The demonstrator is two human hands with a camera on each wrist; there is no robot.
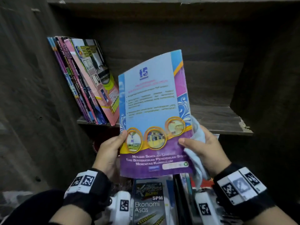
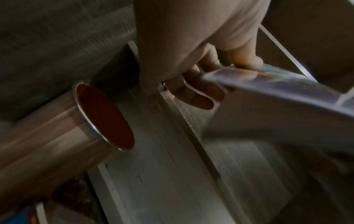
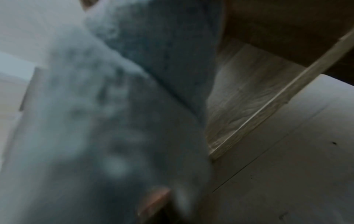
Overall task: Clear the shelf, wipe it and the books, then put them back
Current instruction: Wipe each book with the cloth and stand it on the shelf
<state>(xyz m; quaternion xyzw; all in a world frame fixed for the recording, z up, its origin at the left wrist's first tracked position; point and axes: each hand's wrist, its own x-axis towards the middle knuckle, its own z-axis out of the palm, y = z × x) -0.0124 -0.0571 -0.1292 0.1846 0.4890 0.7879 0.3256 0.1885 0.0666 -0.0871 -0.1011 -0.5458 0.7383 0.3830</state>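
I hold a thin blue and purple book (image 1: 154, 114) upright in front of the dark wooden shelf (image 1: 215, 117), back cover towards me. My left hand (image 1: 112, 150) grips its lower left edge, thumb on the cover. In the left wrist view the left hand (image 2: 193, 63) has its fingers curled behind the book (image 2: 268, 91). My right hand (image 1: 201, 146) pinches the lower right edge and also holds a light blue cloth (image 1: 197, 159). The cloth (image 3: 118, 113) fills most of the right wrist view. Several books (image 1: 84, 82) lean at the shelf's left end.
A stack of books lies below my hands, with an "Ekonomi Asas" book (image 1: 149, 202) on top. A metal can with a red inside (image 2: 103, 115) stands below the shelf at the left. The shelf board (image 3: 249, 103) to the right of the leaning books is bare.
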